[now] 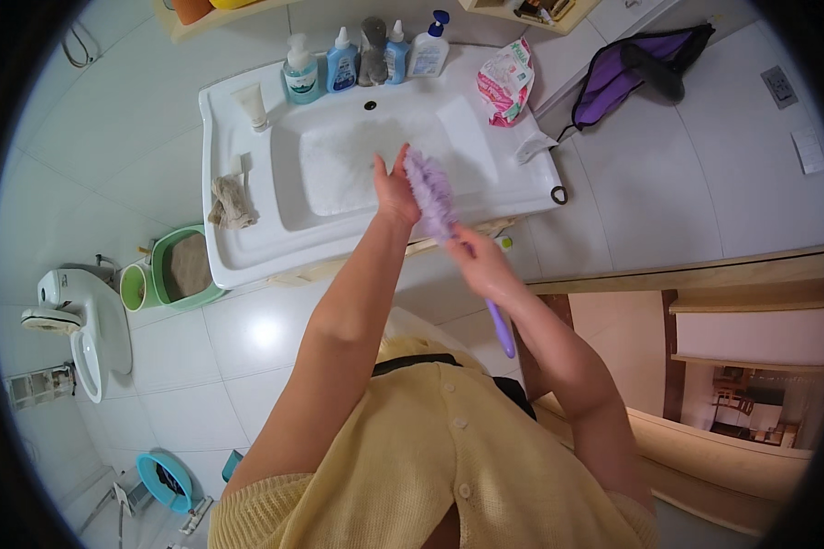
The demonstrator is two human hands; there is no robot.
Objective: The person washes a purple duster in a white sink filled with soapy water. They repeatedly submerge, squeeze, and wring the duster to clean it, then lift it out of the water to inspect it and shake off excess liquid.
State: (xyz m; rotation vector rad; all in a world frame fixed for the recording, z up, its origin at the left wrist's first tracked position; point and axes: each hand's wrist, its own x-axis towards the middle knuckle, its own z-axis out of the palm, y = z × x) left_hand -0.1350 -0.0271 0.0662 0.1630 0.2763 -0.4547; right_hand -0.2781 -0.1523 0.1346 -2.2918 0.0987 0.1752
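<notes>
Over the front of the white sink [233, 245], a fluffy lilac duster [428, 189] slants with its head toward the basin. My right hand [481, 263] is closed round the duster where the fluffy head meets its purple handle, whose end sticks out below my wrist. Against the left side of the fluff is my left hand [395, 194], thumb and a finger apart and pointing to the basin. Its other fingers are partly hidden by the duster. Cloudy, whitish water seems to lie in the basin.
Several bottles, among them a blue-capped pump bottle [429, 48], line the sink's back edge. A white tube [250, 108] and a beige cloth [232, 203] lie left; a pink-and-white packet [506, 84] sits right. A green bin [166, 274] and a toilet [92, 334] stand further left.
</notes>
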